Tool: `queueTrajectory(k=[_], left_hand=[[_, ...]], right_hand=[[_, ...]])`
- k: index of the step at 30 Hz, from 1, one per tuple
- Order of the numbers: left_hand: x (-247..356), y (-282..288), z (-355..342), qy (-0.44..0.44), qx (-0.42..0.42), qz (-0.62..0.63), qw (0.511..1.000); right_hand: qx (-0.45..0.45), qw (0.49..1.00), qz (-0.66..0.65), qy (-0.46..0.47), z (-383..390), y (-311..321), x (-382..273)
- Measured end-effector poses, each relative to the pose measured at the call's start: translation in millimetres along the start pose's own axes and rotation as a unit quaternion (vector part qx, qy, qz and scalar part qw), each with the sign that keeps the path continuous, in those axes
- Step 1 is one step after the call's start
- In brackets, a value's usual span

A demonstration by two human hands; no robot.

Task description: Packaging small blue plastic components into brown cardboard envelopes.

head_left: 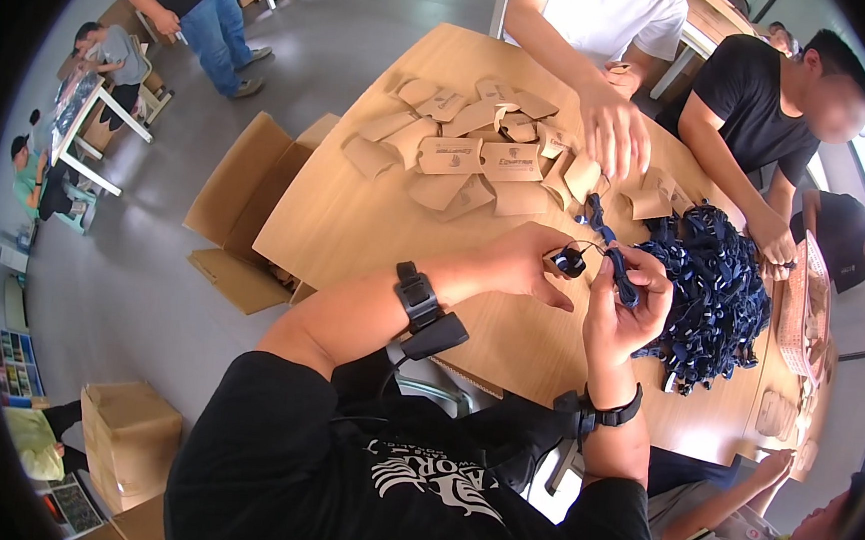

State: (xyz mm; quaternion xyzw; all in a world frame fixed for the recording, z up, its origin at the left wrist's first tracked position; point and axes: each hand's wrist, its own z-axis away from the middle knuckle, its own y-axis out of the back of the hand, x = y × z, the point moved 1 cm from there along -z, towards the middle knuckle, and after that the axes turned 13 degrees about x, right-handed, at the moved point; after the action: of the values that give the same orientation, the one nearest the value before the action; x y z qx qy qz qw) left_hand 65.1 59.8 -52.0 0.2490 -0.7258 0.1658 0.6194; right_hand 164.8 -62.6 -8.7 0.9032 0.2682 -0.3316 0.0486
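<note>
Over the near edge of the table, my left hand (531, 265) has its fingers curled around a small dark piece with a shiny face (567, 262). A thin dark cord loops from this piece toward my right hand (631, 309). That hand pinches a folded dark blue strap (620, 276) between thumb and fingers. Just beyond my hands, another dark blue strap (597, 217) lies on the table. A large heap of dark blue straps (710, 294) with small white tags sits right beside my right hand.
Brown pillow-shaped card boxes (450, 156) cover the far part of the wooden table (355, 234). A co-worker's hand (613, 127) reaches over them. Another person's hand (773, 244) touches the heap's right side, near a pink basket (806, 306). An open carton (247, 192) stands left of the table.
</note>
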Motion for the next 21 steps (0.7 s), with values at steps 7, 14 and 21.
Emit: queueTrajectory(k=[7, 14, 21], left_hand=[[8.3, 2.8, 0.0, 0.06, -0.021, -0.036, 0.997], [-11.8, 0.2, -3.4, 0.02, 0.007, 0.054, 0.998], [-3.4, 5.3, -0.2, 0.06, -0.003, 0.03, 0.998]], right_hand=[[0.01, 1.0, 0.025, -0.006, -2.9, 3.7, 4.8], [-0.027, 0.999, -0.036, -0.027, -1.0, 7.3, 3.9], [-0.023, 0.996, -0.048, -0.068, -6.2, 14.3, 4.0]])
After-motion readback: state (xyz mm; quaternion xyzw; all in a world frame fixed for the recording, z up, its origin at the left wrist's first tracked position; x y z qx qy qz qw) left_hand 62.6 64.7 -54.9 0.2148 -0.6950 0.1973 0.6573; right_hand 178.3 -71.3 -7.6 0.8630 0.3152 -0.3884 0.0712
